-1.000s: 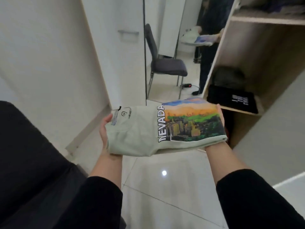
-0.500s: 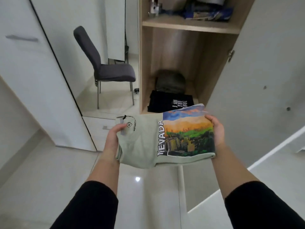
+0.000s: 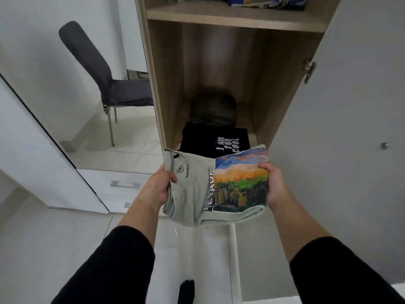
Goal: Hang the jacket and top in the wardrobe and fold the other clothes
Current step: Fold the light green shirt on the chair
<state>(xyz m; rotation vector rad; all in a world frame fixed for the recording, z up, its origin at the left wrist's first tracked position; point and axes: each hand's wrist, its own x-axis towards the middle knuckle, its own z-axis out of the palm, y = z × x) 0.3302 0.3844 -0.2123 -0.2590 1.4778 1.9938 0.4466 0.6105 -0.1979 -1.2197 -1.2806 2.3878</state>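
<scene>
Two hands: left hand and right hand are gripping the folded pale-green printed T-shirt, fingers curled round it.
Done: folded black T-shirt is lying inside the wooden wardrobe.
Left: seemingly shelving the pale-green one; hanging is not showing.

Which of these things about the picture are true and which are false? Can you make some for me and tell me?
1. Both hands hold the folded green shirt. True: the left hand and the right hand grip its two ends.
2. The wardrobe door is closed. False: it stands open.
3. A black shirt with white letters lies on the wardrobe's bottom shelf. True.
4. The green shirt already lies on the black shirt. False: it is held in front of the shelf.
5. Someone sits on the grey chair. False: nobody sits there.
</scene>
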